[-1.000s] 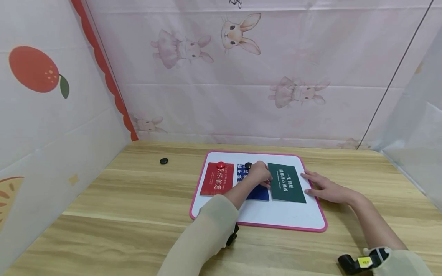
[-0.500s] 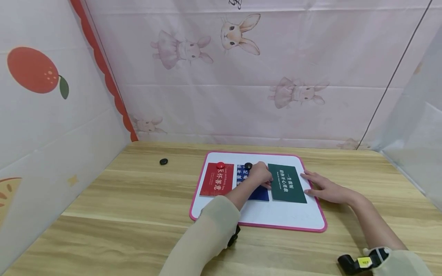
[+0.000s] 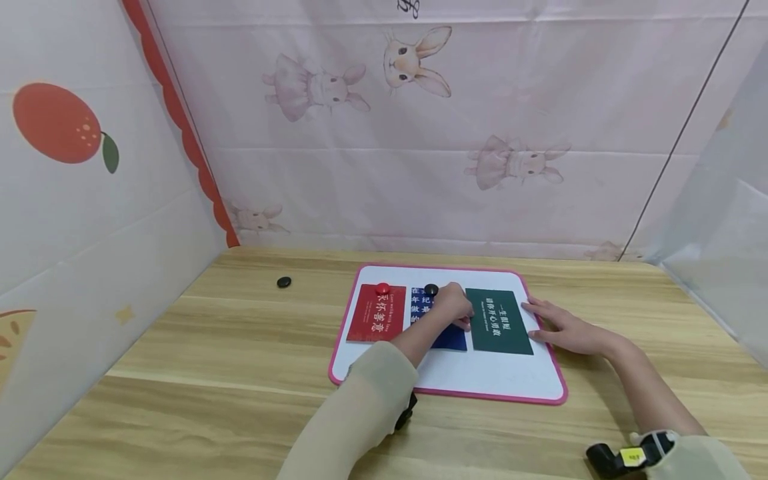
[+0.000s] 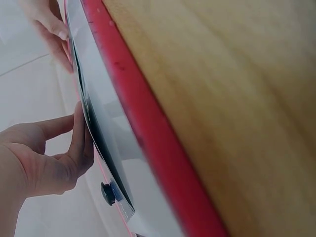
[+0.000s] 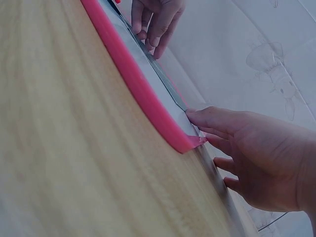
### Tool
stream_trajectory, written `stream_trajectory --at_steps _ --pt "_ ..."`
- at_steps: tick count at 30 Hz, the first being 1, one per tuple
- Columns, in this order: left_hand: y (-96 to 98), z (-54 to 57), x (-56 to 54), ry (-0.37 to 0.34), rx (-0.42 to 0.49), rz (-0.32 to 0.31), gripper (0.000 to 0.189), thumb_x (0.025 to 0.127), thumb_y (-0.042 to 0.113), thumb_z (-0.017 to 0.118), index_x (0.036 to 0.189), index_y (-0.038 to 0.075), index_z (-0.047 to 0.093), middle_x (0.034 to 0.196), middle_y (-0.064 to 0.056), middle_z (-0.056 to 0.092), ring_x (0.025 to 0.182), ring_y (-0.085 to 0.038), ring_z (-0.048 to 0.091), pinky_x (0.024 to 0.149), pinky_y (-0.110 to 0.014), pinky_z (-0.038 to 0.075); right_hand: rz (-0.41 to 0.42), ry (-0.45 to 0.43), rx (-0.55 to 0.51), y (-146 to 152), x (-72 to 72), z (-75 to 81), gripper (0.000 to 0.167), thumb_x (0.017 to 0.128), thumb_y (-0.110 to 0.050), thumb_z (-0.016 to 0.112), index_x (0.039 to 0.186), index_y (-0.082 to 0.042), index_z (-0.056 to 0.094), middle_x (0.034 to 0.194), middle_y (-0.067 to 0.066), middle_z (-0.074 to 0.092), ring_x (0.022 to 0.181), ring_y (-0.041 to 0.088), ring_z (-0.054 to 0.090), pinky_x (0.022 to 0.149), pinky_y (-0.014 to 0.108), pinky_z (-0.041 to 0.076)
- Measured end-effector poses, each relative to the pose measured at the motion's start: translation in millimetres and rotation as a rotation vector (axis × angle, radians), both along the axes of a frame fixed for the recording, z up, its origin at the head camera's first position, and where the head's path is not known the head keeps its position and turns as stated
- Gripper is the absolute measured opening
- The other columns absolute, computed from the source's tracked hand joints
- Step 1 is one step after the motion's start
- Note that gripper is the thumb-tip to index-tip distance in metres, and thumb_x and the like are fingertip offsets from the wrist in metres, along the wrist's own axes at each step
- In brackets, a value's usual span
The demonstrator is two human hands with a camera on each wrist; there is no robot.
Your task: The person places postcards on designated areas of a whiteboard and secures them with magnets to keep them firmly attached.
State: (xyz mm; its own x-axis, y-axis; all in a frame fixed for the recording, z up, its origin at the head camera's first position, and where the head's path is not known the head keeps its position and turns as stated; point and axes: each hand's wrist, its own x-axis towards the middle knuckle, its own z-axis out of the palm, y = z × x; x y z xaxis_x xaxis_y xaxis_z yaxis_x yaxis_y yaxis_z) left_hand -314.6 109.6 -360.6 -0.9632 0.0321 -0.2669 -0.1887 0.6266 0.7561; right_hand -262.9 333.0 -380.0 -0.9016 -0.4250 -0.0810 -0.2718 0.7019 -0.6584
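A white magnetic board (image 3: 495, 380) with a pink rim lies on the wooden table, carrying a red card (image 3: 366, 320), a blue card (image 3: 450, 340) and a green card (image 3: 501, 327). My left hand (image 3: 454, 307) reaches over the blue card, fingertips down at the green card's left edge, and hides part of the blue one. Its fingers look loosely bent in the left wrist view. A red round magnet (image 3: 382, 289) sits on the red card, a black round magnet (image 3: 431, 289) on the blue. My right hand (image 3: 567, 330) rests at the board's right edge, fingers spread, thumb close to the green card.
A second black magnet (image 3: 284, 282) lies on the wooden table (image 3: 210, 373), left of the board. Behind the table hangs a pink rabbit-print cloth (image 3: 360, 193). A white cloth (image 3: 120, 247) with printed fruit closes off the left side.
Both hands stay almost in place. The cards and magnets hold their places on the board; the whole head view shifts very slightly.
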Motion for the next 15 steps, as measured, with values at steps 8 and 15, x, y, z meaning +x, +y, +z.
stream_trajectory --at_steps 8,15 --pt "-3.1 0.2 -1.7 -0.02 0.035 -0.017 0.019 0.08 -0.003 0.067 0.098 -0.005 0.063 0.061 -0.015 0.058 0.043 -0.02 0.059 0.043 -0.024 0.049 0.007 0.002 -0.005 -1 1.0 1.1 0.073 0.086 -0.028 0.062 0.142 0.001 0.026 0.145 0.03 0.011 0.128 0.051 0.003 0.094 0.07 0.008" --pt "-12.5 3.9 -4.6 -0.015 0.156 -0.02 0.028 0.08 -0.004 0.066 0.108 -0.004 0.061 0.065 -0.012 0.058 0.046 -0.02 0.058 0.045 -0.026 0.05 0.013 0.005 -0.004 -1 1.0 1.8 0.073 0.086 -0.028 0.062 0.142 0.001 0.025 0.145 0.03 0.011 0.128 0.051 0.003 0.094 0.07 0.007"
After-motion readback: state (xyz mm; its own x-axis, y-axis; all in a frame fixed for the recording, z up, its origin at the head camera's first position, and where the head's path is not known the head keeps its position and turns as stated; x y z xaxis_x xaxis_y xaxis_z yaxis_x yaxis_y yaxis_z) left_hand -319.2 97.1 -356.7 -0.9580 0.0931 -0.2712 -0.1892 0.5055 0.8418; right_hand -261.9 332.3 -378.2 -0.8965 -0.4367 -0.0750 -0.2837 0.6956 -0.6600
